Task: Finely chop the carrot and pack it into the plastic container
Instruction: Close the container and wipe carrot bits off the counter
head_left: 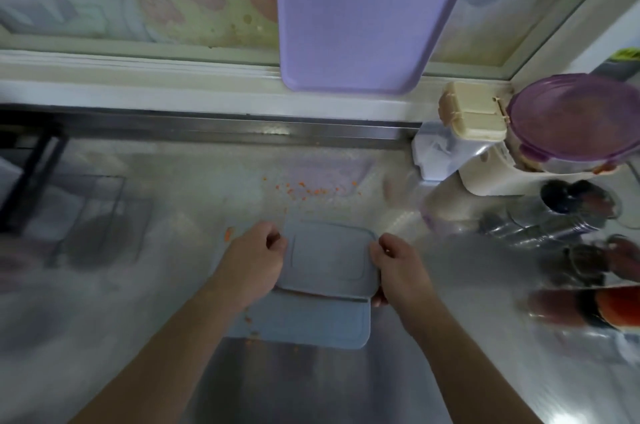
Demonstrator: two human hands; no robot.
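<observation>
1. The plastic container sits between the two hands, a pale blue-grey rounded rectangle with its lid on; the lid is smooth and matt, with a raised inner panel echoing the outline.
2. The left hand has its fingers curled round the container's left edge, thumb tucked at the upper corner.
3. The right hand clamps the opposite edge, fingers curled down over the side, fingertips showing below the lid's near right corner.
4. Directly beneath the grip, and extending toward the person, lies a light blue cutting board, flat and rounded at the corners; the container rests on its far part.
5. A thin orange line shows along the container's near edge under the lid; the blur leaves its nature unclear.
6. Beyond the grip, fine orange carrot bits are scattered on the steel counter, whose surface is brushed and reflective; a few more specks lie just left of the left hand and by the board's near left corner.
7. Farther past the grip, a lilac board leans against the window ledge, matt and lightly textured.
8. To the right of the right hand, well apart, stands a round container with a translucent purple lid.
</observation>
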